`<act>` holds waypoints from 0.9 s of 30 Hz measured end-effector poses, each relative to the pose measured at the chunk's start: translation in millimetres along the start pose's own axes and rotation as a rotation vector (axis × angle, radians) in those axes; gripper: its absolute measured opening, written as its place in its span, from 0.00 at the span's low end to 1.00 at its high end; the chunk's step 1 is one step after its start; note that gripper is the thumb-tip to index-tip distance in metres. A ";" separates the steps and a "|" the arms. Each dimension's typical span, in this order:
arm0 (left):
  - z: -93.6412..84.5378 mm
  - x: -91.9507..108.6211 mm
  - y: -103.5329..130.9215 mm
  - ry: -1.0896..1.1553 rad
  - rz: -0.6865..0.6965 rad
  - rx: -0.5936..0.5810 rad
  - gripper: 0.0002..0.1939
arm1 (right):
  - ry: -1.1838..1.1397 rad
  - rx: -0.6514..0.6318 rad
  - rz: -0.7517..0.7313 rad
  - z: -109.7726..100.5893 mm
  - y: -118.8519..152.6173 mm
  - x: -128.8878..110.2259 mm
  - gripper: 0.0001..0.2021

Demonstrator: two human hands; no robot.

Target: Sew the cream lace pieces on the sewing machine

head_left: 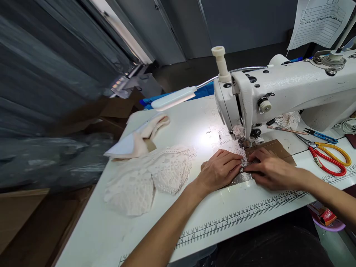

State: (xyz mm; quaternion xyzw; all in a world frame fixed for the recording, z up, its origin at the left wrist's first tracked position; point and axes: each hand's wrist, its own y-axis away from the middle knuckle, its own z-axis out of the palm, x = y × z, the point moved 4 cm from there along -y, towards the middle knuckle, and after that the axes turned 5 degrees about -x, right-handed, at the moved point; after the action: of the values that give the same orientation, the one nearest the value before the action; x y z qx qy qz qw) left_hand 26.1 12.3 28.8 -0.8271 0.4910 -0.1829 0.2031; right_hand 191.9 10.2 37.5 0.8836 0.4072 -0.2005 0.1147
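Note:
A strip of white lace [236, 149] lies under the needle area of the white sewing machine [280, 89]. Just in front of the presser foot [244, 142], my left hand [222, 168] rests low on the left side of the lace, its fingers bent together and closed on the edge. From the right, my right hand [264, 168] pinches the same lace close to my left fingertips. The tips of both hands nearly meet, partly hiding the lace. Beneath them is a metal plate [243, 178], with brown tape [278, 152] to its right.
More white lace pieces [169, 170] and folded cream fabric [139, 139] lie on the left of the table. Scissors with red and yellow handles [329, 157] and blue snips [321, 136] lie right. A lamp [175, 98] reaches over the back; a printed ruler [239, 218] edges the front.

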 end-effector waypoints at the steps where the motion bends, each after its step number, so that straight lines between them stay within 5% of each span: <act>1: -0.1 0.8 -0.2 -0.014 0.010 -0.003 0.04 | -0.064 -0.021 -0.021 -5.4 -3.5 5.0 0.14; 7: -0.6 2.3 0.9 -0.071 0.032 -0.049 0.06 | -0.034 0.109 0.114 -14.1 -19.8 37.9 0.16; 20: -2.8 11.7 -1.6 -0.224 0.090 -0.039 0.08 | 0.062 0.131 0.000 1.7 -14.4 32.7 0.18; 27: -9.5 18.5 -1.5 -0.115 0.056 -0.153 0.09 | 0.033 0.114 -0.012 1.6 -12.8 30.7 0.16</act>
State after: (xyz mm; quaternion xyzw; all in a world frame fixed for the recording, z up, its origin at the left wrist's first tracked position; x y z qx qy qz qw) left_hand 30.8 -4.9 39.6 -0.8353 0.5140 -0.0916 0.1722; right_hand 199.7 38.6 21.8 0.8895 0.4023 -0.2093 0.0560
